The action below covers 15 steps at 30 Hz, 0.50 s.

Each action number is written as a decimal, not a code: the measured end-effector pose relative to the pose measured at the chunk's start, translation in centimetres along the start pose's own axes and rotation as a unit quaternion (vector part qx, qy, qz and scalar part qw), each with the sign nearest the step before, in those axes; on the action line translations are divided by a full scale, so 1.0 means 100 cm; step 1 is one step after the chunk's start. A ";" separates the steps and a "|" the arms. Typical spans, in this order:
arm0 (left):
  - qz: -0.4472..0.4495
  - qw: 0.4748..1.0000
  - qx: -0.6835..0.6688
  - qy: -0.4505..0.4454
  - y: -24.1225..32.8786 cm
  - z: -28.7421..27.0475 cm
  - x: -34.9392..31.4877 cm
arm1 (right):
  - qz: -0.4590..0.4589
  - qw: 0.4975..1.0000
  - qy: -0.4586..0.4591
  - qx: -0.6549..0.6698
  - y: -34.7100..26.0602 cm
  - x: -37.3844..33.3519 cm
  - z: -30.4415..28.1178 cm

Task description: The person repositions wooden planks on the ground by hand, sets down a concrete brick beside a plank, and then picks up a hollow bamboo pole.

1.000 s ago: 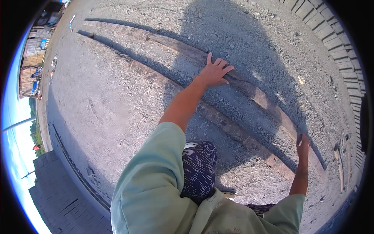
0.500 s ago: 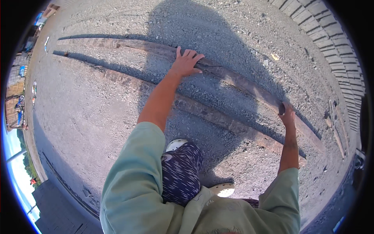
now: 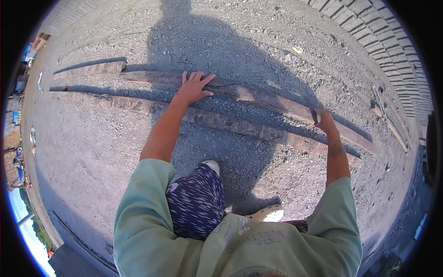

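Two long, weathered wooden planks lie roughly side by side on gravelly ground, running from left to right. The near plank [image 3: 226, 122] lies between the far one and my feet. On the far long plank [image 3: 90, 70] rests a shorter plank [image 3: 272, 102], which leaves the long one's ends showing. My left hand [image 3: 194, 87] presses on the shorter plank with its fingers spread, the thumb toward me. At that plank's dark right end, my right hand [image 3: 326, 122] curls round the edge; some of its fingers are hidden.
Rows of grey blocks [image 3: 364, 27] line the upper right. Thin wood strips [image 3: 392, 122] lie at the right, and a yellowish scrap [image 3: 297, 50] farther off. My white clogs [image 3: 267, 213] stand on the near side. My shadow [image 3: 207, 41] falls across the planks.
The whole view has shifted, with planks and hands appearing farther left. The shorter plank's left end now sits nearer me against the long plank under it. Both hands keep their places on it.
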<state>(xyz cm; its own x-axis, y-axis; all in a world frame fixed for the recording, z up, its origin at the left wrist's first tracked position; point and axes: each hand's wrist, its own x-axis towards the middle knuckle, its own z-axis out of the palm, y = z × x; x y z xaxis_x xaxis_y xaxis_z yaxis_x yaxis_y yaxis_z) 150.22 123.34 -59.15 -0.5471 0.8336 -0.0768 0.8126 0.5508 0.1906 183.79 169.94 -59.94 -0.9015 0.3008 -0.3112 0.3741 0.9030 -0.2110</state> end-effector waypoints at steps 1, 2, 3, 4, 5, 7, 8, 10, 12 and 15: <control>0.001 1.000 0.001 -0.005 -0.003 0.001 -0.002 | 0.009 1.000 -0.004 0.018 -0.007 0.000 -0.001; 0.011 1.000 -0.003 -0.005 -0.004 0.003 -0.001 | 0.020 1.000 -0.003 0.017 -0.010 0.000 -0.002; 0.016 1.000 0.008 -0.002 -0.005 0.005 -0.003 | 0.018 1.000 -0.004 0.011 -0.011 0.002 -0.003; 0.020 1.000 0.019 0.001 -0.006 0.009 -0.003 | 0.015 1.000 -0.006 0.007 -0.012 0.002 -0.001; 0.030 0.999 0.014 -0.003 -0.001 0.008 -0.004 | 0.027 1.000 -0.009 0.007 -0.015 -0.003 -0.001; 0.055 0.996 0.063 0.033 0.008 0.005 -0.007 | -0.051 0.997 0.039 -0.036 -0.026 -0.008 -0.008; 0.055 0.996 0.061 0.026 0.011 0.004 -0.008 | -0.050 0.998 0.034 -0.033 -0.042 -0.008 -0.012; 0.071 0.995 0.052 0.056 0.018 0.006 -0.005 | -0.109 0.988 0.086 -0.063 -0.076 -0.006 -0.018; 0.076 0.994 0.057 0.050 0.021 0.008 0.004 | -0.073 0.991 0.104 -0.047 -0.087 0.000 0.001; 0.090 0.992 0.065 0.060 0.024 0.013 0.015 | -0.031 0.992 0.108 -0.054 -0.076 0.015 0.012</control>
<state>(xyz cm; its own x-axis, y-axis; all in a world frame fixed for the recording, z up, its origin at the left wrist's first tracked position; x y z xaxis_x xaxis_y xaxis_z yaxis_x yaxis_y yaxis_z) 151.65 125.94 -60.06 -0.4041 0.9123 0.0658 0.9142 0.4005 0.0618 179.86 163.12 -59.92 -0.9521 0.2915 -0.0925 0.3012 0.9460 -0.1197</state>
